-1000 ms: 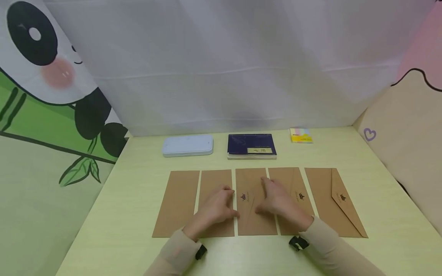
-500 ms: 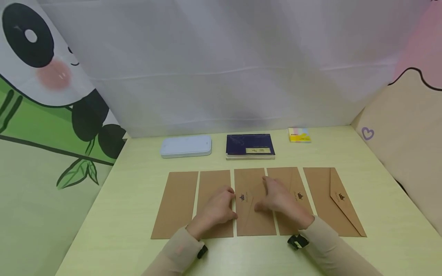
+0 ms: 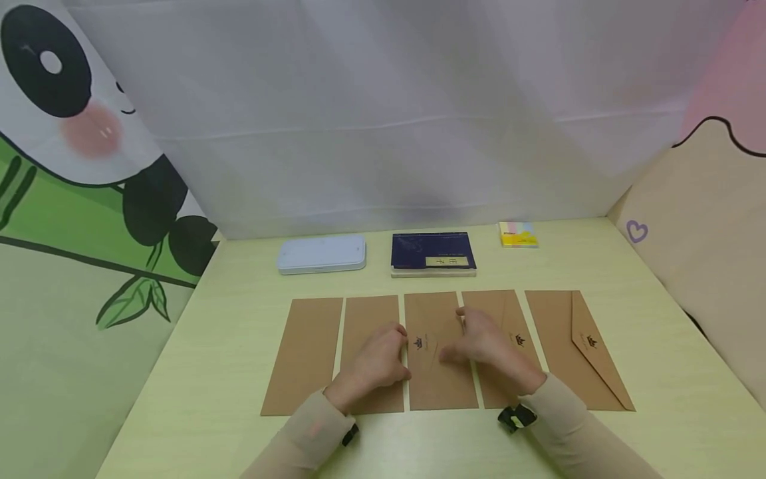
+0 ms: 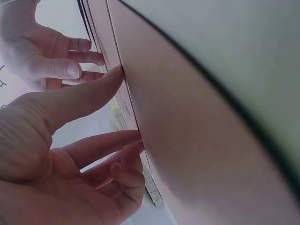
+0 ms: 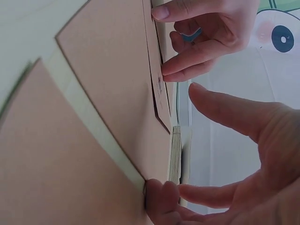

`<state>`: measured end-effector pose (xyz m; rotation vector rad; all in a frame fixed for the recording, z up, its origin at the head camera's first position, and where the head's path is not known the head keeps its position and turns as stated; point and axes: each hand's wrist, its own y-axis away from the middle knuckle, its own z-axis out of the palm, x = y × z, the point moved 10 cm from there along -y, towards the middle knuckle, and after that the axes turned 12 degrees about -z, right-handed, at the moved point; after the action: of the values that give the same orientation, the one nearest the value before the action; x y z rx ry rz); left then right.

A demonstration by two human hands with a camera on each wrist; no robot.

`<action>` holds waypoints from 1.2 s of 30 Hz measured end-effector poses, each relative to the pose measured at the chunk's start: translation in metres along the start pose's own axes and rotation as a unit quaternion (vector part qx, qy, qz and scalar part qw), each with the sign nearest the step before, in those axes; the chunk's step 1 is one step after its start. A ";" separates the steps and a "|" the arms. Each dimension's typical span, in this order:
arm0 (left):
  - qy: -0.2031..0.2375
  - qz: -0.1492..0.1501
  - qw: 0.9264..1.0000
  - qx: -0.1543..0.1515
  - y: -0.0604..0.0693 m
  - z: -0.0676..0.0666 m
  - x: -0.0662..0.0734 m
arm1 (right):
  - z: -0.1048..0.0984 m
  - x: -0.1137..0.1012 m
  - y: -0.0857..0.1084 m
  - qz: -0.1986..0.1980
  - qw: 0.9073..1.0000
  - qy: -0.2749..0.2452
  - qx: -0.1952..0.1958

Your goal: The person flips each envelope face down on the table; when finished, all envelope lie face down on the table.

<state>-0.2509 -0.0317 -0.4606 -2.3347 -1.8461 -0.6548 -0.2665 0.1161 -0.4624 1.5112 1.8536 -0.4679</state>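
Note:
Brown kraft envelopes lie side by side in a row in the head view. My left hand [image 3: 374, 359] rests over the second envelope from the left [image 3: 368, 313], its thumb and fingertips touching along that envelope's right edge. The left wrist view shows the thumb and forefinger of the left hand [image 4: 70, 164] against the paper, other fingers bent. My right hand [image 3: 487, 342] is over the middle envelope [image 3: 427, 386] and the fourth envelope [image 3: 499, 306]. Its fingertips are at the gap between those two; in the right wrist view its thumb [image 5: 225, 110] stands off the paper.
Rightmost in the row, an envelope [image 3: 550, 352] shows its slanted flap; a plain envelope [image 3: 305, 352] is at the left end. Behind the row are a pale blue case [image 3: 322, 254], a dark blue book [image 3: 432, 249] and a yellow sticky-note pad [image 3: 518, 235], before a white curtain [image 3: 389, 133].
The right thumb has risen slightly and its fingertips have shifted a little rightward. The left hand stays at its envelope's edge; the head view has drifted slightly.

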 end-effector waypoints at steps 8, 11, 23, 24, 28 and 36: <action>-0.011 0.011 1.000 0.004 0.000 -0.002 0.004 | -0.002 0.001 -0.001 -0.007 1.000 -0.006 0.003; -0.010 0.010 1.000 0.002 0.000 -0.002 0.005 | -0.002 0.000 -0.001 -0.011 1.000 -0.004 0.006; -0.030 -0.002 1.000 -0.007 0.000 -0.002 0.007 | -0.005 -0.002 -0.001 -0.013 1.000 -0.012 0.011; -0.032 -0.005 0.999 -0.008 -0.001 -0.002 0.007 | -0.006 -0.001 -0.001 -0.012 1.000 -0.012 0.011; -0.045 -0.010 0.999 -0.007 -0.002 0.000 0.007 | -0.006 0.002 -0.001 -0.009 1.000 -0.014 0.011; -0.044 -0.015 0.999 -0.011 -0.002 0.000 0.008 | -0.007 0.011 -0.004 -0.015 0.999 -0.052 0.009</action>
<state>-0.2511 -0.0238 -0.4580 -2.3900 -1.9242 -0.5878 -0.2731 0.1273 -0.4656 1.4448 1.7984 -0.5671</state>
